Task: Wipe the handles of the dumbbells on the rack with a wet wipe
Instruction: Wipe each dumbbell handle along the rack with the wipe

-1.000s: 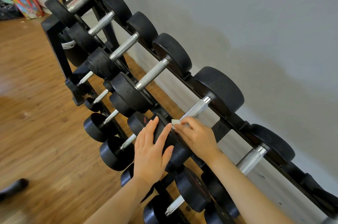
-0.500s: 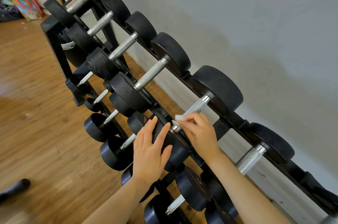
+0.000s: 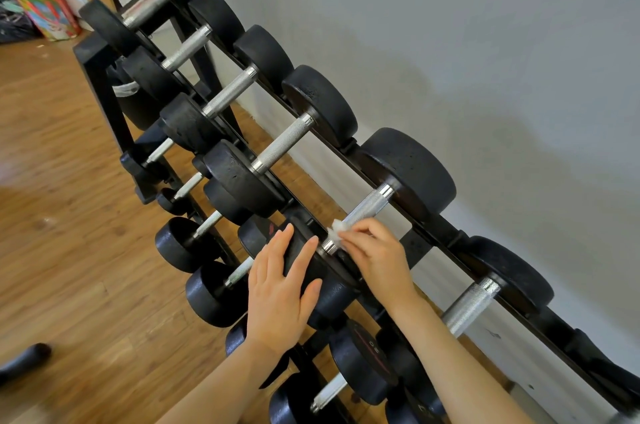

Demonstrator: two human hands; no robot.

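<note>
Grip (image 3: 375, 252) over rack (image 3: 100, 77), wood floor (image 3: 69, 250)

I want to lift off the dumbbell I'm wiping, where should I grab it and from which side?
Take the knurled handle, from above and the open front side. It's the only part narrow enough to wrap; the black heads are too broad. The right hand with the wipe is at its near end; slide up to the bare middle.

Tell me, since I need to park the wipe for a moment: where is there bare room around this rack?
Bare wood floor lies left of the rack, up to the colourful bag. The top-row handles have gaps between them, but the lower rows are packed, and beneath the left hand and right hand it is crowded.
</note>
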